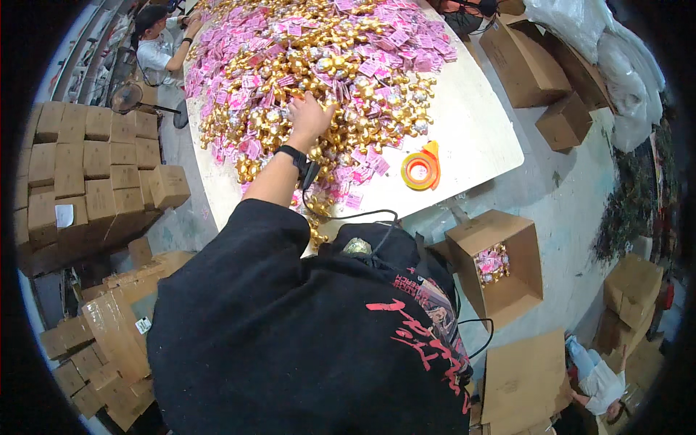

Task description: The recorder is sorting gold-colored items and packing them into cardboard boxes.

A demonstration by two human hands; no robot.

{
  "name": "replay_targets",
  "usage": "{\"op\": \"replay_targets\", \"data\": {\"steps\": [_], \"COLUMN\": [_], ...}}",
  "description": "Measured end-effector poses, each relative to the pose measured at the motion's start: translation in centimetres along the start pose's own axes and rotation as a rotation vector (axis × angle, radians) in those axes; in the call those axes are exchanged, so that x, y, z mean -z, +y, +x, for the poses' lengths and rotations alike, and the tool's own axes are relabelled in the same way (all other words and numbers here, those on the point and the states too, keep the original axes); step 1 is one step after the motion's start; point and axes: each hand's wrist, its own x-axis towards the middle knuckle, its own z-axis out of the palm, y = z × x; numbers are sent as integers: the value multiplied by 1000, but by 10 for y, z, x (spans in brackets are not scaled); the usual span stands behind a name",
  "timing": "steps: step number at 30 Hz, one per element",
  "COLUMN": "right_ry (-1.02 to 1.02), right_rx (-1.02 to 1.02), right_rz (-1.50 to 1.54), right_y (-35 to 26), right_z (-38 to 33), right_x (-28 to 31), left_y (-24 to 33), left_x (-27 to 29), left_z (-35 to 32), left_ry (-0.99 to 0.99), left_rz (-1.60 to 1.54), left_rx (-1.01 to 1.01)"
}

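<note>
My left hand (pixel 310 117) reaches palm down onto a large heap of shiny gold trinkets (pixel 333 138) with rounded lobes. Its thumb stands apart from the fingers, whose tips are partly lost among the pieces; no held piece can be made out. Small pink printed cards (pixel 373 161) and silvery balls are mixed through the heap. A black band with a dark box and a cable is strapped round my left wrist. My right hand is not in view. The heap lies on a white table (pixel 478 138), with an orange and yellow tape roll (pixel 420 171) to its right.
An open carton (pixel 500 290) with trinkets and pink cards inside stands right of me, below the table. Stacked cartons (pixel 94 159) line the left. More cartons (pixel 525 65) and clear plastic (pixel 623 65) lie far right. Another person (pixel 156 51) sits at the table's far left; one more (pixel 602 380) is lower right.
</note>
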Motion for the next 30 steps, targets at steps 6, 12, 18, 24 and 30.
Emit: {"op": "replay_targets", "data": {"steps": [6,12,18,24,30], "right_ry": [105,15,-57,-184,-4], "right_rx": [-30,241,127,41,-98], "right_rz": [124,-23,170,114,270], "right_y": [14,-10,42,207,179], "right_z": [-14,11,19,83,37], "right_x": [-3,8,-1,30,19], "left_y": [8,8,15,24,69], "left_x": [-21,-32,64,152,255], "left_z": [54,79,72,66,42], "left_ry": [-170,153,120,289,359], "left_rz": [0,-423,-667,-828,-1436], "left_rx": [-48,49,-124,-157,-496]}}
